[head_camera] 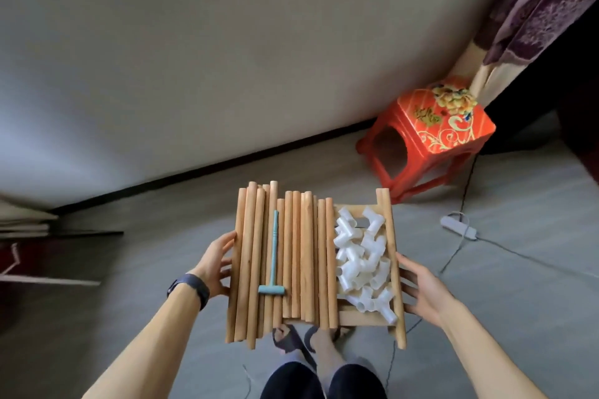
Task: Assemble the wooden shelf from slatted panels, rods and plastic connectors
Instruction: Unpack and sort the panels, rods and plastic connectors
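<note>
rods point(291, 256) left on panel point(363, 317) | connectors point(363, 259) right | mallet point(273, 266) atop rods | stool point(434, 136) behind-right

Slatted panel point(359, 317) is up off the floor, roughly level, basically a tray, with left hand point(215, 266) and right hand point(421, 288) at its side edges. Pale wooden rods point(298, 256) lie side by side across the left, white plastic connectors point(363, 259) are heaped on the right, and a small teal hammer point(274, 256) sits on the rods.

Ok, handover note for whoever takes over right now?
Left hand and right hand: fingers fairly straight, carrying the slatted panel by its side edges, above the floor.
On the panel: rods on the left, white connectors on the right, teal mallet lying on the rods.
Done: nothing joined.
Left: set it down, then all assembly.
</note>
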The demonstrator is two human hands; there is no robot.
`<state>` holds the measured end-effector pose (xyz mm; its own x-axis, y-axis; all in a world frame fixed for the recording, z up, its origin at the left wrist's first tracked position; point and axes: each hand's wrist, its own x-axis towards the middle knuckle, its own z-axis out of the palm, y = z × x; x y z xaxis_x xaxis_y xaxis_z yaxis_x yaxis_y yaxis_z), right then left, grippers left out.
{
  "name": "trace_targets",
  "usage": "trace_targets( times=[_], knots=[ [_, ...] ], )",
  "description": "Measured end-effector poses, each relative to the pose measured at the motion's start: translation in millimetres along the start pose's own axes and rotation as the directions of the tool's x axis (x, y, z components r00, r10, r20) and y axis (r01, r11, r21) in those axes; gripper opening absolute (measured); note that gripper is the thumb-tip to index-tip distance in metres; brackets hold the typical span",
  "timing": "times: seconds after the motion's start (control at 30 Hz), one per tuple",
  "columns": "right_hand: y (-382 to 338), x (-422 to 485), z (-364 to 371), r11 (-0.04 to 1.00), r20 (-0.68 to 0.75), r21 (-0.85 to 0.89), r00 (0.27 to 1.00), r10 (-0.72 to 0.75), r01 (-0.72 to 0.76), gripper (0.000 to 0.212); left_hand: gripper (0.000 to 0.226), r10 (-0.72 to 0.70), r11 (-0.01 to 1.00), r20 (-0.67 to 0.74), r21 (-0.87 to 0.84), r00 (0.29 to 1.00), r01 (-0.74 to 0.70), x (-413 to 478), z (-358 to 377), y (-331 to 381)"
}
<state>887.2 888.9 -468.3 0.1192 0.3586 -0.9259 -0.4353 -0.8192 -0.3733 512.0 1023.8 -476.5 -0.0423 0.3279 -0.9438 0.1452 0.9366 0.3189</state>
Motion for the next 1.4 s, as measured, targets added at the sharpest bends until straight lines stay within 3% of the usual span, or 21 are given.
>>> trace_targets(
  times=[0.3,0.7,0.87,1.23,1.4],
  knots=[
    [48,130,10,0.995,-0.022,-0.097,0.999,0.028,-0.030,0.030,0.060,-0.031,0.983,-0.042,-0.185,0.999,0.023,120,-2,-96],
    [157,460,32,0.962,0.006,-0.273,1.000,0.016,-0.013,0.021,0.062,-0.077,0.943,-0.142,-0.333,0.987,0.026,439,5,-240],
    [196,559,37,0.948,0.008,-0.317,1.000,0.023,-0.019,0.029,0.062,-0.076,0.935,-0.138,-0.354,0.988,0.022,532,4,-283],
    [221,648,51,0.948,0.104,-0.309,0.993,-0.046,0.076,0.033,0.065,0.015,0.929,-0.149,-0.363,0.989,-0.069,617,-10,-307],
    [226,659,49,0.945,0.122,-0.306,0.989,-0.083,0.117,0.035,0.050,0.044,0.943,-0.134,-0.322,0.990,-0.086,616,-7,-305]
  ],
)
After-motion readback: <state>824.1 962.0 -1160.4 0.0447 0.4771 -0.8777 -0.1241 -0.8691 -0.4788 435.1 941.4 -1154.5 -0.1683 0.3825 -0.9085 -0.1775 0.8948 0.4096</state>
